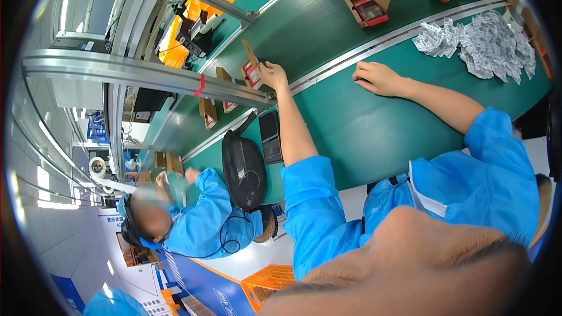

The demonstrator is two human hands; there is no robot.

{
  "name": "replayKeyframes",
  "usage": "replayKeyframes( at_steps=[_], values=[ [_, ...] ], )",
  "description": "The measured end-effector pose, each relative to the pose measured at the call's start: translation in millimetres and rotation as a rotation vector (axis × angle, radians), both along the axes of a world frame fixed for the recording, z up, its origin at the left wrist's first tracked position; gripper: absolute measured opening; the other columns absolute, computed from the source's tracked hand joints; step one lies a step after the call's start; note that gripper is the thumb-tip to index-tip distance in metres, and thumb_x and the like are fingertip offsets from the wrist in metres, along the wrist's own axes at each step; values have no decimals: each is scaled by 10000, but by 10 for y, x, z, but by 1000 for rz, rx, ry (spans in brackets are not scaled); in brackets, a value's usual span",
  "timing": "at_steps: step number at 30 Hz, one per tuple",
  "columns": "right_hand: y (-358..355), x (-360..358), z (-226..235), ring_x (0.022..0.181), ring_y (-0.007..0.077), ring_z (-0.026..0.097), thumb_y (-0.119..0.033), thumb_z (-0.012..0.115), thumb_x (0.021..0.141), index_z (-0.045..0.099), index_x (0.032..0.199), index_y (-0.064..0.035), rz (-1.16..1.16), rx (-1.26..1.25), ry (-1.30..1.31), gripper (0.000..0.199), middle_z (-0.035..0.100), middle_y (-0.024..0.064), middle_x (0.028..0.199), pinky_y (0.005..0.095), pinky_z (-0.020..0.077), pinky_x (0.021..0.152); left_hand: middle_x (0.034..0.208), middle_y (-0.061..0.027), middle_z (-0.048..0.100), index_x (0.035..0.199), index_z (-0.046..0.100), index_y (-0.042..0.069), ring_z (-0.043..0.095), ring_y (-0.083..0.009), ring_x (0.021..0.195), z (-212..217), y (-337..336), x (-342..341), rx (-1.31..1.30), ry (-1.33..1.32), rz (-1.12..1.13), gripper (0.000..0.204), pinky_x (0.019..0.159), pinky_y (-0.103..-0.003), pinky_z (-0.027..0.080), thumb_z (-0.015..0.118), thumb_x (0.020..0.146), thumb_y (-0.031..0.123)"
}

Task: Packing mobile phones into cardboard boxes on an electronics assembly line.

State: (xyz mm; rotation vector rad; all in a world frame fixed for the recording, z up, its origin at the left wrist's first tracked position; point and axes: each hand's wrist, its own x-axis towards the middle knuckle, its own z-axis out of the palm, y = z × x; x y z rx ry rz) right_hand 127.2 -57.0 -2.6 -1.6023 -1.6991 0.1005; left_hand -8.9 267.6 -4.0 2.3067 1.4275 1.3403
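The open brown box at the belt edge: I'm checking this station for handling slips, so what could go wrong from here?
The left hand grips the open brown box only by its edge over the belt rail, so it might tip or catch there. The right hand rests flat, giving no support. The paper slips lie loosely heaped and could scatter.

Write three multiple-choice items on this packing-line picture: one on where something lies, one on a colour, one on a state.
1. Where does the heap of small white printed paper slips lie?
A. on the green table top, beyond the right hand
B. on the floor
C. inside the black mesh bag

2. What colour are the person's sleeves?
A. yellow
B. blue
C. white

3. How is the small brown cardboard box at the left hand?
A. crushed flat
B. taped shut
C. open, flap raised

Key: 1 A, the slips rest on the table's far right; 2 B, both sleeves are bright blue; 3 C, its flap stands up above a red-edged inside.
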Motion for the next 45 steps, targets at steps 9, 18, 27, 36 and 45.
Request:
replayKeyframes(
  at_steps=[9, 18, 27, 36, 45],
  values=[
    [249, 90, 0, 734, 296, 594, -195, 605, 859, 537, 985, 15, -212, 11, 254, 254, 587, 161, 897, 390, 483, 657, 976, -193, 641, 1079, 584, -93, 599, -230, 912, 390, -1557, 604, -403, -300, -791, 386, 810, -323, 452, 456, 959, 251],
    [1086, 342, 305, 851, 427, 607, -274, 480, 908, 489, 1041, 40, -456, -136, 360, 341, 613, 271, 982, 495, 477, 731, 935, -62, 639, 1050, 606, -73, 564, -92, 835, 73, -1538, 504, -523, -694, -619, 300, 755, -234, 463, 487, 962, 188],
    [1212, -330, 571, 1041, 276, 596, -128, 605, 727, 451, 1253, -23, -291, 288, -392, 558, 590, 134, 1149, 346, 559, 681, 1340, -111, 437, 1396, 322, 69, 476, -195, 1178, -84, -1572, 480, -698, -1087, -766, 518, 953, -347, 433, 513, 935, 210],
    [1149, 38, 575, 843, 398, 607, -158, 510, 809, 472, 1256, -97, -378, 222, 93, 453, 627, 213, 966, 485, 498, 704, 1349, -66, 451, 1327, 396, 103, 444, -266, 1225, -3, -1206, 253, -1149, -1541, -1094, 486, 1020, -450, 374, 389, 965, 426],
    [704, 627, 125, 875, 140, 609, -204, 606, 871, 525, 1143, 41, -299, -306, 911, 375, 610, 98, 974, 307, 515, 699, 1289, -111, 474, 1281, 416, 50, 451, -310, 1191, -23, -1270, 352, -1225, -1634, -1179, 410, 1053, -495, 338, 470, 958, 297]
  ],
)
